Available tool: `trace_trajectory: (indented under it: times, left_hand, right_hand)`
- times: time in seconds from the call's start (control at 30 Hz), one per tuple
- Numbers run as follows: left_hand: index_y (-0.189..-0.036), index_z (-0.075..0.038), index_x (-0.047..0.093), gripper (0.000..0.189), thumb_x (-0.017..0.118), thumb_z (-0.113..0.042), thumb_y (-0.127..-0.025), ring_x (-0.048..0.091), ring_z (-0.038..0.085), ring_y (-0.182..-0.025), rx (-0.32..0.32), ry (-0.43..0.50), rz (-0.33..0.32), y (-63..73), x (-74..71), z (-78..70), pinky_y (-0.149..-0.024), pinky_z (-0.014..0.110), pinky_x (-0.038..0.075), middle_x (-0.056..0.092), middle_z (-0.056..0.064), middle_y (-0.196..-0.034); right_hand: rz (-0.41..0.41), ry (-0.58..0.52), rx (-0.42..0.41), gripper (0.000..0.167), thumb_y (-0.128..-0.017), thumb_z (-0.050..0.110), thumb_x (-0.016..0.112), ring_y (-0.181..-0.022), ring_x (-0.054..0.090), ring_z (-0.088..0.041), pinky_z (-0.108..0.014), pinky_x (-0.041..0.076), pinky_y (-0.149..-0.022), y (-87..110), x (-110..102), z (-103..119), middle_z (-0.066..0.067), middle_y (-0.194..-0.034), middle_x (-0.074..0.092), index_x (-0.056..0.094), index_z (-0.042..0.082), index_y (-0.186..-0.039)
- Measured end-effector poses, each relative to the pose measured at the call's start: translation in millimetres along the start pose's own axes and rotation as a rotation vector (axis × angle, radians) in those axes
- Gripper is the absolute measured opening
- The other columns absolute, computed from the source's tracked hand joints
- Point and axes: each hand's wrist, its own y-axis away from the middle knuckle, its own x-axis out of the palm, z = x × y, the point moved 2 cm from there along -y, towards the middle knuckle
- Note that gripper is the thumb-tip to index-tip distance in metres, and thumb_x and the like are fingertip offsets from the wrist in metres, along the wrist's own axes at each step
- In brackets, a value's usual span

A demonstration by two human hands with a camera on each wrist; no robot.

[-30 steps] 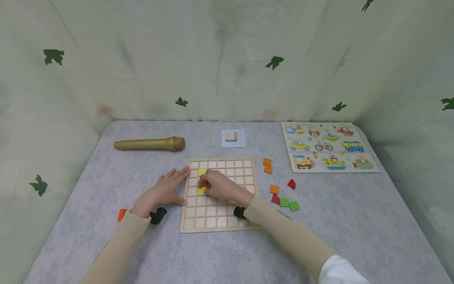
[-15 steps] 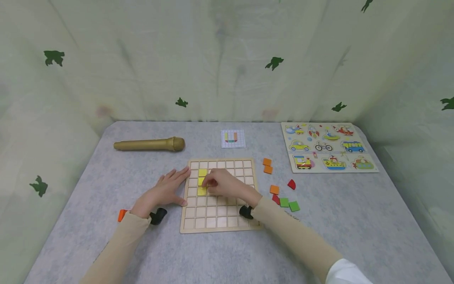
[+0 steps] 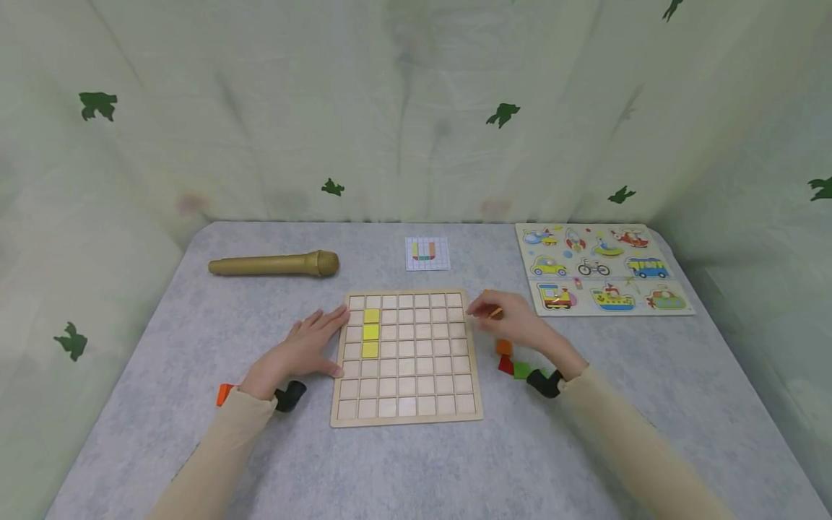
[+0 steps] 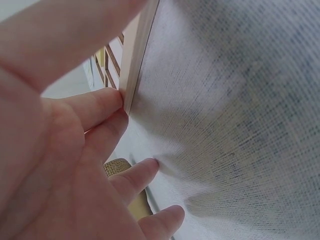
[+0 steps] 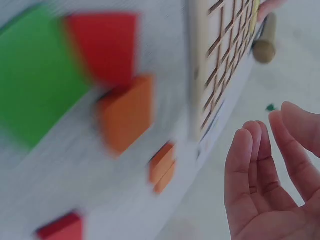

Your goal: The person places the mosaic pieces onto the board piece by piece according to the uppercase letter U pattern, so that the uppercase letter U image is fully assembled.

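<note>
A wooden grid board (image 3: 425,367) lies mid-table with three yellow square tiles (image 3: 371,332) stacked in one column of its cells. My left hand (image 3: 302,347) is spread flat at the board's left side. In the left wrist view, its fingertips (image 4: 114,100) touch the frame. My right hand (image 3: 510,318) hovers just off the board's right edge, over the loose pieces. The right wrist view shows it holding nothing, fingers (image 5: 239,165) loosely bent. Below it are orange square tiles (image 5: 127,117), green tiles (image 5: 40,75) and red pieces (image 5: 107,47), partly hidden by the hand in the head view.
A small pattern card (image 3: 427,253) with a U shape lies behind the board. A gold microphone (image 3: 273,264) is at the back left, and a vehicle picture puzzle (image 3: 601,271) at the back right. An orange object (image 3: 224,393) shows beside the left wrist.
My right hand has left the yellow tiles on the board and moved right, over the loose orange tiles. My left hand has stayed put. Three yellow tiles are now fully visible.
</note>
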Motion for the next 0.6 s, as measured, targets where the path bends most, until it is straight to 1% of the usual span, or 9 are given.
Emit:
trace_trajectory:
  times: [0.17,0.33,0.47,0.6]
  left_hand:
    - [-0.151,0.001,0.021,0.097,0.079,-0.028,-0.078,0.008,0.051,-0.138,0.004,-0.004,0.001,-0.4,0.5,0.5,-0.105,0.069,0.007,0.014,0.019,-0.157]
    - [-0.151,0.0,0.02,0.099,0.08,-0.027,-0.077,0.006,0.051,-0.138,0.0,0.001,0.003,-2.3,2.9,4.0,-0.105,0.069,0.006,0.012,0.017,-0.158]
    - [-0.152,-0.001,0.019,0.1,0.08,-0.026,-0.076,0.004,0.05,-0.139,-0.014,0.01,0.007,-3.0,4.4,6.8,-0.105,0.069,0.004,0.011,0.016,-0.158]
    - [-0.152,0.0,0.02,0.1,0.08,-0.027,-0.076,0.005,0.05,-0.139,-0.019,0.003,0.01,-3.9,4.3,7.0,-0.105,0.069,0.004,0.011,0.016,-0.158]
  right_hand:
    - [-0.065,0.031,0.117,0.016,-0.09,0.002,0.064,-0.088,0.059,-0.022,-0.036,0.052,-0.077,29.9,-25,-29,-0.011,-0.1,0.066,0.067,0.0,-0.105]
    - [-0.099,0.054,0.217,0.017,-0.089,0.003,0.065,-0.087,0.058,-0.021,-0.035,0.051,-0.079,52.1,-38,-51,-0.008,-0.1,0.066,0.068,0.002,-0.106]
    - [-0.11,0.05,0.239,0.018,-0.089,0.001,0.063,-0.085,0.058,-0.021,-0.034,0.05,-0.079,62.7,-40,-57,-0.007,-0.098,0.066,0.067,0.001,-0.106]
    - [-0.093,0.009,0.234,0.018,-0.09,0.002,0.063,-0.084,0.058,-0.021,-0.034,0.05,-0.079,66.0,-38,-54,-0.008,-0.099,0.065,0.066,0.0,-0.107]
